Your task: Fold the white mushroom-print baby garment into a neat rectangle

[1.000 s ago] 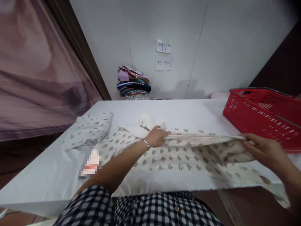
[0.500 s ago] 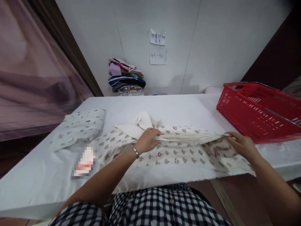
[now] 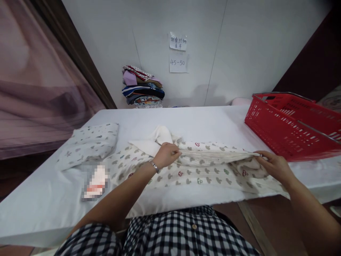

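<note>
A cream garment with a mushroom print (image 3: pixel 207 174) lies spread across the table in front of me. My left hand (image 3: pixel 167 155) pinches its long edge near the middle. At the other end of that edge, my right hand (image 3: pixel 273 166) grips it between thumb and fingers. The edge strip (image 3: pixel 215 155) is stretched nearly straight between both hands, slightly raised. A plain white part of the cloth (image 3: pixel 162 135) is bunched just beyond my left hand. The fingertips partly hide the gripped spots.
A folded white printed cloth (image 3: pixel 90 142) lies at the left, with a blurred-out item (image 3: pixel 96 183) nearer me. The red basket (image 3: pixel 287 129) stands on the right of the white-covered table (image 3: pixel 202 122). Folded clothes (image 3: pixel 144 87) are stacked by the wall, below paper signs (image 3: pixel 179 64).
Both hands keep hold of the garment's edge. My left hand has shifted slightly up and its fingers have closed tighter; the strip between the hands looks straighter.
</note>
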`<state>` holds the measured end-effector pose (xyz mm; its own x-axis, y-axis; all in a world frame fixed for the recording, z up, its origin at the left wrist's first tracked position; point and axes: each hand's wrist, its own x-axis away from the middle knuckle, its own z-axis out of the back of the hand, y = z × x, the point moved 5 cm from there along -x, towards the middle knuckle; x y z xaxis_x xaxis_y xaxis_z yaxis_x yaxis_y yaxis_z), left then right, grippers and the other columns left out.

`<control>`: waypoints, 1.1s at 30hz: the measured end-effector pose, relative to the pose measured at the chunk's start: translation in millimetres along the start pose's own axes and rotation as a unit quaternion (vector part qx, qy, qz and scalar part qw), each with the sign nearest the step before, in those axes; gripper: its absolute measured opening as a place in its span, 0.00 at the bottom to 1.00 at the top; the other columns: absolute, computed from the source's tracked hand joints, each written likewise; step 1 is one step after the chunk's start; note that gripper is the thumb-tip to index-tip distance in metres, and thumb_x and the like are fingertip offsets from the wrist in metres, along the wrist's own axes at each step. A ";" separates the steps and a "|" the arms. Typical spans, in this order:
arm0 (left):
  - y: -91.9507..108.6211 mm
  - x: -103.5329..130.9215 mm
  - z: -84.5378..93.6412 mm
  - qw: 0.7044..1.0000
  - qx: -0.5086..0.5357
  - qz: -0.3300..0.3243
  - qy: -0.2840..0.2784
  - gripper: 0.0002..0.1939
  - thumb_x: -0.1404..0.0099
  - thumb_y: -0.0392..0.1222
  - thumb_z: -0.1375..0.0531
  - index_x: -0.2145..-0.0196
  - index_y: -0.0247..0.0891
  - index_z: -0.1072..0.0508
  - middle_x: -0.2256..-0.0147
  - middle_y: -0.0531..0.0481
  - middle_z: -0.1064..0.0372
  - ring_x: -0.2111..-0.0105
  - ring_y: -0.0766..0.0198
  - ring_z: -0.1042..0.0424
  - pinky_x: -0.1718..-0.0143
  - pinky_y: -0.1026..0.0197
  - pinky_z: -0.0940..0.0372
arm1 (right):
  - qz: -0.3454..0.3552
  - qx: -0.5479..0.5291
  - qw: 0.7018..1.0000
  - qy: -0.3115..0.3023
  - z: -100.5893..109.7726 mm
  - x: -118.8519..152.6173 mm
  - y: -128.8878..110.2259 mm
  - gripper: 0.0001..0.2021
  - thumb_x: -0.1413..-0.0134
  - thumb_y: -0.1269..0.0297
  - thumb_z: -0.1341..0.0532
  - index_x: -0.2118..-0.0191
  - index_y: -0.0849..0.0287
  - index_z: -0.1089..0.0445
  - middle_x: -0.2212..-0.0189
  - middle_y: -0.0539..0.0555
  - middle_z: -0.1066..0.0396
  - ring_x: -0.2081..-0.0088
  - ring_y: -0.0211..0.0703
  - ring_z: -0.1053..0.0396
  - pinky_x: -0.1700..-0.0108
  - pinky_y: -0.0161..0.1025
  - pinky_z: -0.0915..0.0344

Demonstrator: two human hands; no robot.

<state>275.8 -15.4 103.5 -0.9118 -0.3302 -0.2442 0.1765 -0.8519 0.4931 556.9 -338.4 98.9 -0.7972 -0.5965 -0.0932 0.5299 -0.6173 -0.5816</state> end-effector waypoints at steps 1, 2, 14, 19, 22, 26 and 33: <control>-0.2 -1.3 1.7 1.000 0.003 0.004 0.011 0.12 0.40 0.43 0.44 0.79 0.38 0.32 0.73 0.55 0.29 0.68 0.66 0.31 0.52 0.57 0.44 | 0.000 -0.001 1.000 0.000 0.4 0.1 0.2 0.18 0.54 0.50 0.42 0.60 0.56 0.28 0.87 0.47 0.37 0.85 0.41 0.40 0.83 0.36 0.45; -0.4 -2.5 3.8 1.000 0.010 0.009 0.024 0.13 0.40 0.43 0.44 0.80 0.38 0.32 0.74 0.55 0.29 0.69 0.67 0.31 0.53 0.57 0.43 | 0.001 0.000 1.000 0.001 1.0 0.0 0.5 0.19 0.54 0.50 0.42 0.60 0.56 0.28 0.87 0.47 0.37 0.85 0.41 0.40 0.83 0.35 0.45; 5.2 -9.4 51.6 0.973 0.143 0.063 0.172 0.13 0.42 0.45 0.42 0.80 0.37 0.32 0.73 0.51 0.29 0.70 0.65 0.31 0.66 0.64 0.38 | 0.027 -0.046 0.997 -0.058 -0.5 -4.5 -7.9 0.25 0.51 0.44 0.44 0.58 0.60 0.30 0.75 0.52 0.30 0.78 0.39 0.37 0.77 0.33 0.41; -1.8 -13.1 71.5 0.980 0.168 0.033 0.099 0.14 0.40 0.49 0.44 0.76 0.37 0.31 0.67 0.50 0.28 0.65 0.64 0.31 0.62 0.63 0.38 | 0.049 -0.065 0.986 -0.143 2.9 -9.7 -32.7 0.23 0.49 0.45 0.46 0.59 0.60 0.30 0.72 0.55 0.29 0.72 0.44 0.33 0.72 0.36 0.36; -16.9 -15.7 65.9 0.996 0.069 0.058 -0.005 0.13 0.39 0.49 0.46 0.73 0.38 0.30 0.67 0.50 0.28 0.67 0.63 0.31 0.66 0.64 0.39 | 0.025 -0.095 0.982 -0.159 2.2 -15.3 -41.7 0.23 0.49 0.44 0.47 0.61 0.61 0.31 0.72 0.55 0.29 0.72 0.44 0.32 0.71 0.37 0.36; -46.5 -18.2 34.2 0.982 -0.105 0.110 -0.112 0.14 0.37 0.47 0.49 0.74 0.37 0.31 0.71 0.48 0.29 0.70 0.61 0.32 0.69 0.62 0.41 | 0.041 -0.063 0.973 -0.219 -17.7 -25.5 -50.6 0.20 0.48 0.46 0.47 0.67 0.59 0.31 0.73 0.53 0.29 0.70 0.44 0.32 0.69 0.37 0.35; -34.5 -24.5 -12.9 0.973 -0.190 0.040 -0.121 0.09 0.39 0.37 0.46 0.62 0.36 0.28 0.54 0.43 0.31 0.54 0.55 0.33 0.52 0.54 0.42 | 0.082 -0.026 0.973 -0.216 -30.3 -37.7 -60.8 0.19 0.46 0.48 0.49 0.67 0.59 0.31 0.73 0.52 0.29 0.69 0.43 0.33 0.67 0.37 0.36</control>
<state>296.8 16.8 81.7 -0.9418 -0.3359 0.0082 0.3335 -0.9314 0.1460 546.0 -262.8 113.3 -0.5022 -0.8510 0.1538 0.6148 -0.4764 -0.6286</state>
